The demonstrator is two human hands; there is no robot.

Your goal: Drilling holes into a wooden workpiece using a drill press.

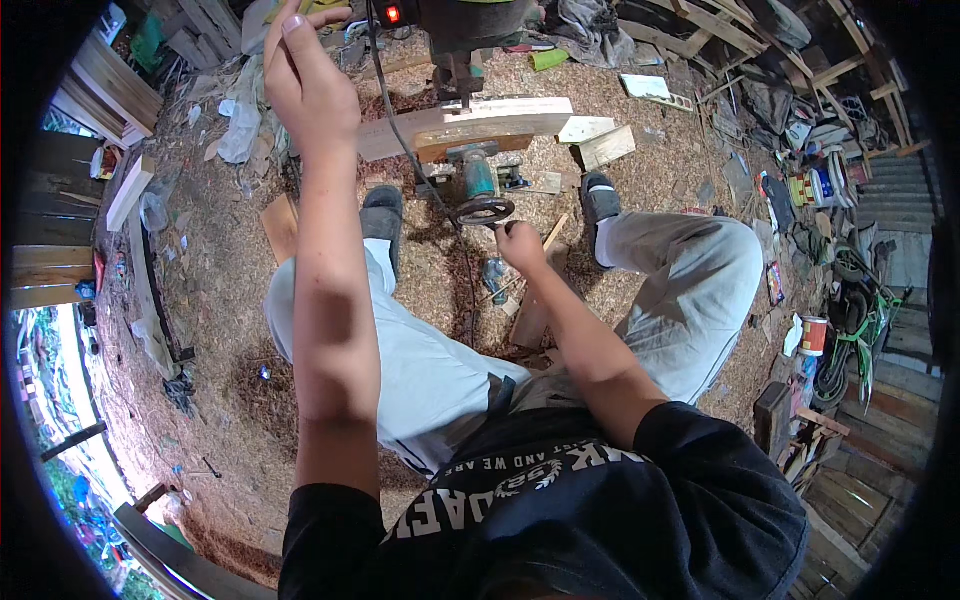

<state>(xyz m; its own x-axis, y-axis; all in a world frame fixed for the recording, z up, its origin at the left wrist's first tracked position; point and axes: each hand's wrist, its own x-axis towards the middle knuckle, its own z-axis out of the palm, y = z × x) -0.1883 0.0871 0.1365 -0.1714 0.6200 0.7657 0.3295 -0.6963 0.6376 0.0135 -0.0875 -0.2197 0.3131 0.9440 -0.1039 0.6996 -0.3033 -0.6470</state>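
A dark machine head (469, 41) with a downward tool hangs at the top centre, just over a pale wooden piece (510, 111). Below that piece, a browner wood block (472, 145) rests against a green metal fixture (478, 176) with a round black handwheel (485, 211). My right hand (519, 244) is closed on the wheel's handle, at the wheel's lower right. Raised at the upper left, my left hand (311, 82) has its fingers extended beside the machine and holds nothing visible; its fingertips are partly cut off by the picture's edge.
A black cable (390, 112) runs down past the handwheel. Wood offcuts (607, 146) lie on the shavings-covered ground near my feet. A lit red switch (391, 13) is on the machine's left. A green motorbike (855, 330) and a paint can (813, 335) stand at the far right.
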